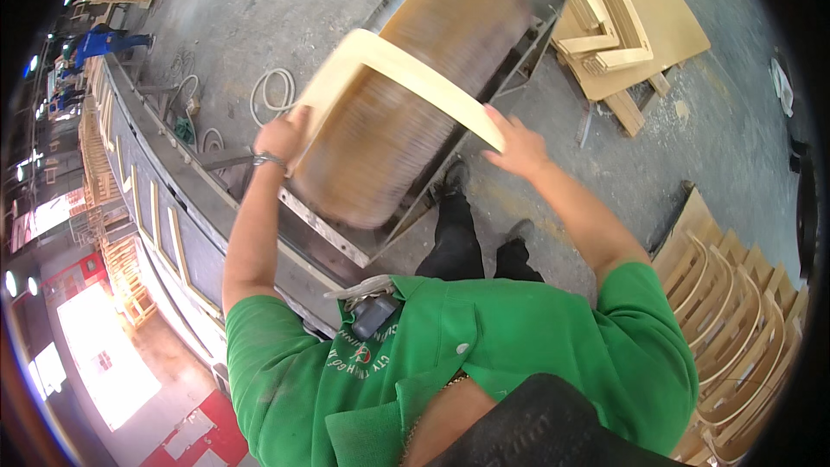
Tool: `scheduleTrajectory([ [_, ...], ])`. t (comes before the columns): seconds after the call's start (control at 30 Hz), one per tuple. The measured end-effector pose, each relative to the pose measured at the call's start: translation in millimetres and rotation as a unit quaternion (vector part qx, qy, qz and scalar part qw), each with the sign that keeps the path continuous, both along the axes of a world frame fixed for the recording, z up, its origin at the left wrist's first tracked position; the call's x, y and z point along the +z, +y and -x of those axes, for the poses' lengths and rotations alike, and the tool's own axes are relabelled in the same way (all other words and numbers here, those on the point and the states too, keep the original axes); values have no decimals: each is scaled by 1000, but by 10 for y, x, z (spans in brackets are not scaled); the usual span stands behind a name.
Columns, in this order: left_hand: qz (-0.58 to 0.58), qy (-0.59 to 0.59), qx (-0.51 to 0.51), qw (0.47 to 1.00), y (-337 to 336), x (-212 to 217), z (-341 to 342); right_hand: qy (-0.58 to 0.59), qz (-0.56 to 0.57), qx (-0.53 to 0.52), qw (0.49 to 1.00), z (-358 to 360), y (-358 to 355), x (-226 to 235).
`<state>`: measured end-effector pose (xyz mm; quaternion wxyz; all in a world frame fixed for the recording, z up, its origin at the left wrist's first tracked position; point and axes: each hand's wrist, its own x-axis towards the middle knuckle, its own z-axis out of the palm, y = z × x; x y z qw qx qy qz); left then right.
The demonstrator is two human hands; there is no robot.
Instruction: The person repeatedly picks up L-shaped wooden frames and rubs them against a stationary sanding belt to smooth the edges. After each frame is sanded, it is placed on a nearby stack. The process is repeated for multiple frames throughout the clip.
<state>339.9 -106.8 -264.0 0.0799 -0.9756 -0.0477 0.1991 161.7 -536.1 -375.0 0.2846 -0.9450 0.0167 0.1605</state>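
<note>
Across a large brown sanding drum, streaked as if spinning, lies a pale L-shaped wooden chair part with a corner bend. My left hand is closed round the end of its shorter, wider leg, at the drum's left edge. The tip of the long curved leg is gripped by my right hand, out past the drum's right side. The wood's middle lies over the drum; whether its underside touches the surface I cannot tell.
Metal frame edges surround the drum. On a board at the upper right rest stacked angled wooden parts. Many curved wooden pieces stand at the lower right. A hose coils on the floor. A distant person in blue is at left.
</note>
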Motion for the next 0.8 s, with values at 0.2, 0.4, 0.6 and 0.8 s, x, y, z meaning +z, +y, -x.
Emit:
scheduleTrajectory([
  [0.2,502,125,-124,846,-588,635,865,142,-252,-67,955,1253,-822,28],
  [0.4,883,42,-117,452,-796,725,421,197,-393,-12,898,939,-663,136],
  [0.6,898,-134,-74,412,-438,1289,-1263,-188,-48,-4,981,-240,501,-67],
  [0.8,842,-205,-87,492,14,2284,-2352,-405,-10,-12,914,-1223,1133,225],
])
